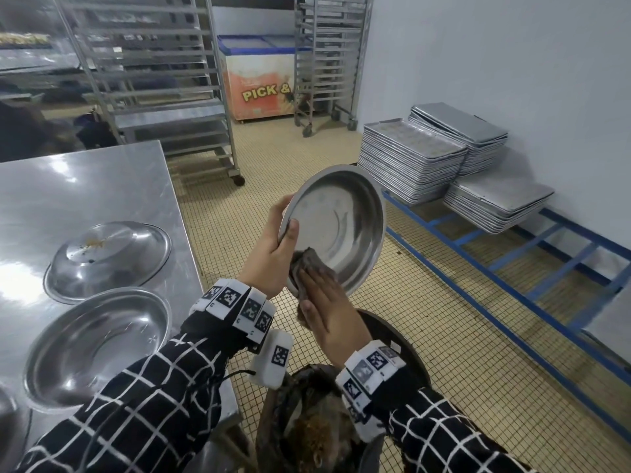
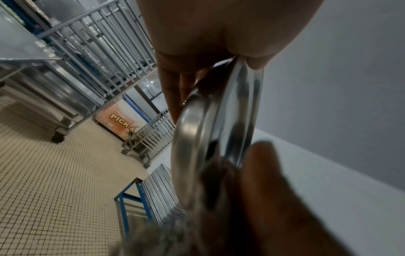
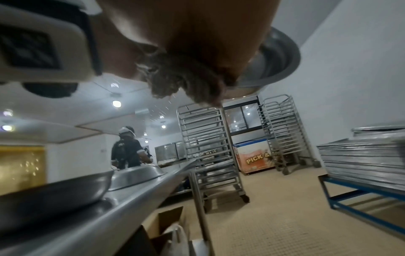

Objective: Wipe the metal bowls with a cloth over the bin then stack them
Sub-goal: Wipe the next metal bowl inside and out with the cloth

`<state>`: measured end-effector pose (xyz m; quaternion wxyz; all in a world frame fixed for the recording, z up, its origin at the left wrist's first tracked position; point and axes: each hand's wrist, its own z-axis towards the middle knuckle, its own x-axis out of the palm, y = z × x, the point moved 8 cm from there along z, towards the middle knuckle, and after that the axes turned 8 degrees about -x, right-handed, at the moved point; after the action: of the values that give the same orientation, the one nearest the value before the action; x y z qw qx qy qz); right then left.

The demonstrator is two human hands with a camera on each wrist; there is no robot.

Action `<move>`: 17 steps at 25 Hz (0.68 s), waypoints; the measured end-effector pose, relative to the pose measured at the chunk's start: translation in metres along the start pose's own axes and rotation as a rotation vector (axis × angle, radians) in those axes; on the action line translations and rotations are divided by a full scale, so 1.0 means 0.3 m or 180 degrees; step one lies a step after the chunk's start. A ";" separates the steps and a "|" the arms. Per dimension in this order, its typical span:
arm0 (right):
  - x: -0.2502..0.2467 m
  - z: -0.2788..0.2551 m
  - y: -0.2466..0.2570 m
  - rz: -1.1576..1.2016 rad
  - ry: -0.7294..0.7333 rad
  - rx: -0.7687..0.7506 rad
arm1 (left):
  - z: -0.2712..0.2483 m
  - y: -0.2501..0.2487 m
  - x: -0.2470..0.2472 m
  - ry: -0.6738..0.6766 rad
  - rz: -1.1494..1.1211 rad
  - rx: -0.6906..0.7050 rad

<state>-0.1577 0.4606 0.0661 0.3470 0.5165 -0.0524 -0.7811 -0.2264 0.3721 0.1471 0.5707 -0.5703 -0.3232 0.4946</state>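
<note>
My left hand (image 1: 273,247) grips the rim of a tilted metal bowl (image 1: 341,216), thumb inside and fingers behind it, above the dark bin (image 1: 406,349). My right hand (image 1: 324,312) lies flat with straight fingers and presses a grey-brown cloth (image 1: 305,262) against the bowl's lower inner edge. The left wrist view shows the bowl (image 2: 219,121) edge-on with the cloth (image 2: 166,233) blurred below it. In the right wrist view the cloth (image 3: 175,78) bunches under my palm beside the bowl (image 3: 278,57). Two more bowls sit on the steel table (image 1: 85,179): one upside down (image 1: 109,257), one upright (image 1: 99,343).
The bin holds brown waste (image 1: 317,435). Stacks of baking trays (image 1: 416,158) rest on a blue frame (image 1: 512,261) at the right wall. Wheeled racks (image 1: 164,80) and a chest freezer (image 1: 259,80) stand behind. Another person (image 3: 127,152) works at the table's far end.
</note>
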 end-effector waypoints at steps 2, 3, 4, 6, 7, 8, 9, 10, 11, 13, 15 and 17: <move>0.004 -0.013 0.017 0.0021 -0.0162 0.0060 | -0.003 0.007 0.000 -0.0010 0.0063 0.0009; 0.000 -0.025 -0.001 -0.0222 -0.0172 0.0131 | -0.004 0.008 -0.005 -0.0007 0.0036 -0.0033; -0.011 -0.038 -0.030 -0.0551 -0.0097 0.0231 | -0.004 0.008 -0.014 -0.0013 -0.0006 -0.0061; -0.035 -0.061 -0.117 -0.1113 0.0239 0.0534 | -0.011 0.012 -0.031 -0.0054 -0.0052 -0.0131; -0.051 -0.066 -0.171 -0.1259 0.0403 0.0720 | -0.022 0.009 -0.033 -0.0088 -0.0050 -0.0173; -0.073 -0.066 -0.223 -0.1367 0.0507 0.0899 | -0.034 0.008 -0.033 -0.0145 -0.0032 -0.0212; -0.099 -0.061 -0.265 -0.1446 0.0530 0.1043 | -0.046 0.017 -0.032 -0.0205 -0.0025 -0.0302; -0.123 -0.051 -0.294 -0.1447 0.0476 0.1150 | -0.058 0.030 -0.034 -0.0248 -0.0062 -0.0435; -0.151 -0.036 -0.305 -0.1337 0.0339 0.1199 | -0.061 0.054 -0.041 -0.0294 -0.0121 -0.0599; -0.189 -0.008 -0.302 -0.0786 -0.0069 0.1246 | -0.058 0.108 -0.058 -0.0348 -0.0128 -0.0860; -0.222 0.005 -0.299 -0.0170 -0.0467 0.1432 | -0.046 0.138 -0.079 -0.0315 -0.0188 -0.0979; -0.254 0.010 -0.302 0.0330 -0.0801 0.1716 | -0.040 0.161 -0.099 -0.0230 -0.0322 -0.1049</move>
<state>-0.1871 0.5736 0.0863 0.2275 0.4858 -0.3267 -0.7782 -0.2336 0.3337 0.1044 0.4817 -0.6210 -0.4484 0.4257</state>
